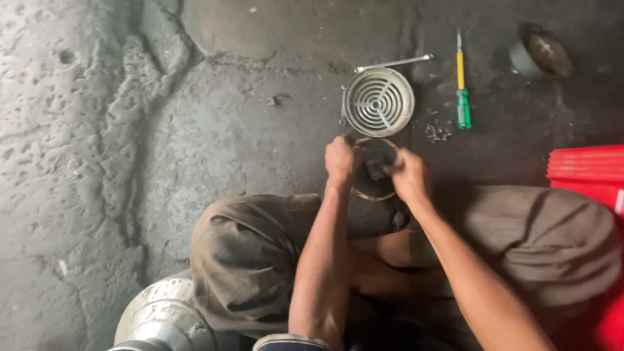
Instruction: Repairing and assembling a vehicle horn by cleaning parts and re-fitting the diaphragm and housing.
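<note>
Metal ring (373, 170) lies on the floor (195, 130), centre. Left hand (342, 161) grips its rim, fingers clamped; right hand (409, 175) pinches a small part inside. Grille (379, 102) at twelve o'clock, screwdriver (461, 81) at one.

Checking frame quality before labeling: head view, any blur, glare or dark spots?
Head view: both hands, left hand and right hand, slightly motion-blurred over the dim round part; grille and screwdriver fairly sharp; floor evenly lit, darker top right; mild sheen on metal casing.
</note>
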